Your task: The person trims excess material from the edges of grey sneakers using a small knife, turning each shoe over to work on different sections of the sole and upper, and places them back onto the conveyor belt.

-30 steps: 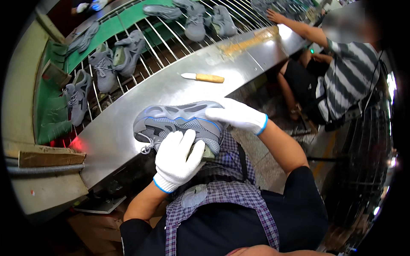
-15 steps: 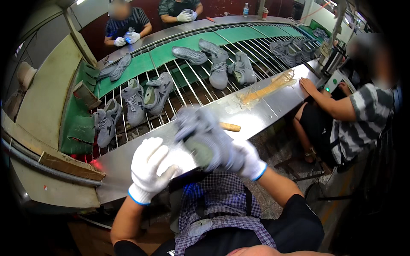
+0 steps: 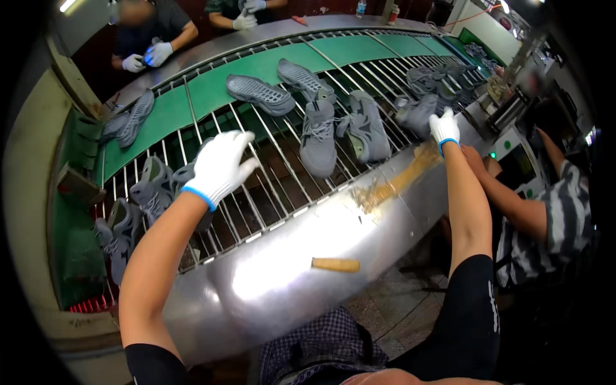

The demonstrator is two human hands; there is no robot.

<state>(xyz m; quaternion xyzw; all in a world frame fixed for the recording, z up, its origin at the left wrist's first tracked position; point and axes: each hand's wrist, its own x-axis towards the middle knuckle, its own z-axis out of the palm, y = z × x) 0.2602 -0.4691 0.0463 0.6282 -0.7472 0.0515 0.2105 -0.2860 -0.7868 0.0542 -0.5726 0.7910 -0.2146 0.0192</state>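
1. Clock directions are taken from the middle of the view.
2. The blurred shoe [image 3: 416, 114] is at 2 o'clock, over the rack [image 3: 282, 168], beside the fingers of the right hand [image 3: 443, 127]. These fingers look bent; because of the blur, I cannot tell if they grip it.
3. The left hand [image 3: 221, 168], between 9 and 10 o'clock, has its fingers spread a little and the thumb well apart. It holds nothing and covers part of the shoes below.
4. I judge the shoe to be light, with a soft, bending upper and a stiffer sole, not fragile or slippery for gloves. A good hold would be around the heel, or along both sides of the sole.
5. Counted: four middle shoes [image 3: 318, 144] at 12 o'clock, two of them showing the sole; three near shoes [image 3: 149, 196] around 9 o'clock, one mostly hidden; two far shoes [image 3: 133, 122] at 10 o'clock. The crowded shoes beyond the right hand I cannot count.
6. One wooden handle [image 3: 335, 264] lies at 5 o'clock on the metal ledge [image 3: 269, 282].
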